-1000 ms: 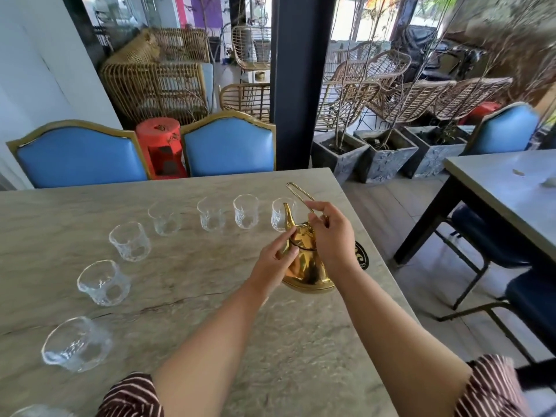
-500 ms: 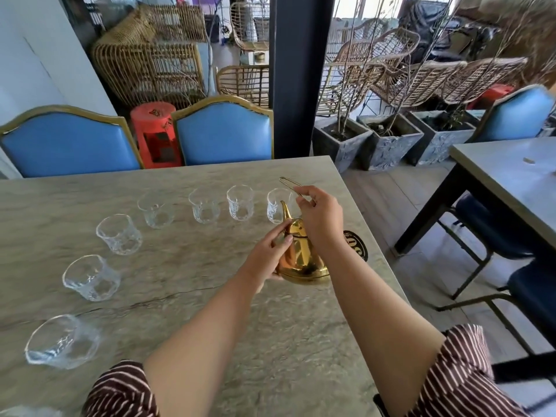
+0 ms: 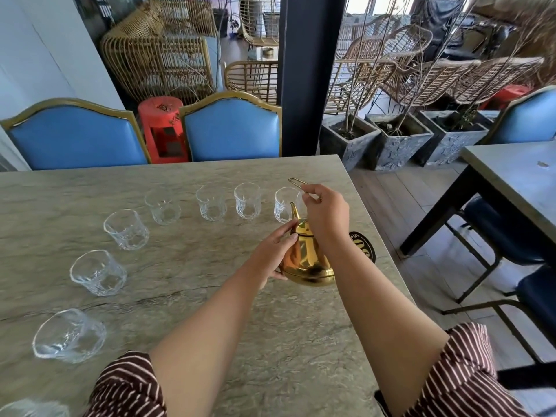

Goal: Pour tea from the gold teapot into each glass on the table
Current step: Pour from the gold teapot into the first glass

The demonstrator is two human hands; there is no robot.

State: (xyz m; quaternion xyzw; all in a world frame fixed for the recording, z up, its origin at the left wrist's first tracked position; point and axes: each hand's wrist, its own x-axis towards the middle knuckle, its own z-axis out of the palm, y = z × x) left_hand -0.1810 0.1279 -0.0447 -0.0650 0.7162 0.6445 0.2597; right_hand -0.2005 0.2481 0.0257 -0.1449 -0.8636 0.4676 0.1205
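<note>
The gold teapot [image 3: 307,260] sits near the right edge of the stone-patterned worktop [image 3: 186,299], and everything else is placed from it. The right hand [image 3: 326,215] is above the pot, its fingers [image 3: 310,195] pinched around the thin wire handle [image 3: 296,183] that rises up and away from the lid. The left hand [image 3: 275,254] is against the pot's left flank, fingers curved onto the body with the fingertips up by the lid, so it braces the pot rather than closing fully around it. The spout points away from the person, and its tip lies just in front of the nearest glass [image 3: 284,204], which stands directly beyond the pot; whether spout and glass touch cannot be told. From that glass a curved row of clear glasses runs to the left and back toward the person: one [image 3: 247,201], another [image 3: 211,203], another [image 3: 163,207], then [image 3: 126,228], [image 3: 97,272] and [image 3: 68,335], the last looking tilted. All appear empty. A dark round coaster [image 3: 364,249] lies just right of the pot, partly hidden by the right forearm. Striped sleeves [image 3: 463,374] show at the bottom.
</note>
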